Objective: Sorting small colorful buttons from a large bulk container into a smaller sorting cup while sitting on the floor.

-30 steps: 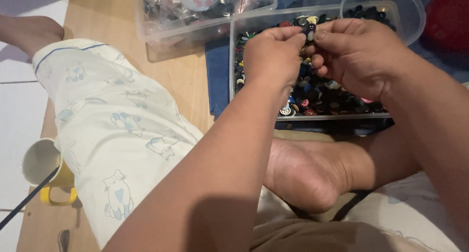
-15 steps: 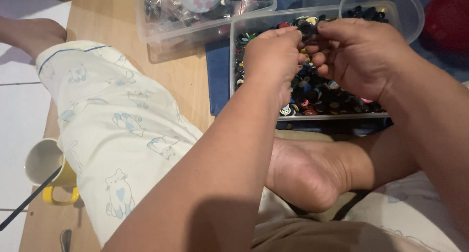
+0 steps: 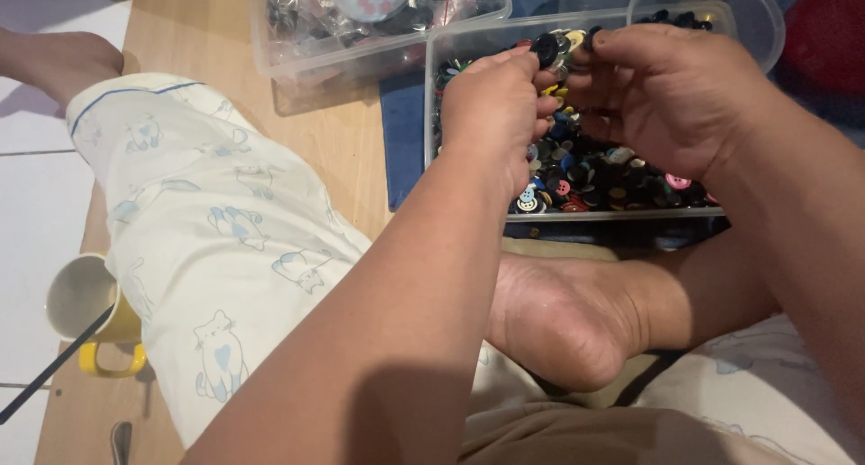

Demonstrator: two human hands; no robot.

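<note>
My left hand (image 3: 494, 113) and my right hand (image 3: 662, 95) meet over a clear plastic box (image 3: 577, 214) filled with mixed coloured buttons (image 3: 595, 172). Between the fingertips of both hands sits a small stack of buttons (image 3: 557, 46), a dark one on the left and pale and yellow ones beside it. Both hands pinch this stack from either side. My bare foot (image 3: 568, 316) rests on the floor just in front of the box.
A second clear box (image 3: 297, 55) of bagged items stands at the back left on a wooden board (image 3: 347, 150). A round clear tub (image 3: 752, 19) is at the back right. A yellow and white mug (image 3: 86, 307) with a dark stick stands at the left. My knee in pale printed cloth (image 3: 216, 240) lies across the middle.
Both hands have shifted slightly with the button stack still held between the fingertips; the fingers have closed in a little tighter around it.
</note>
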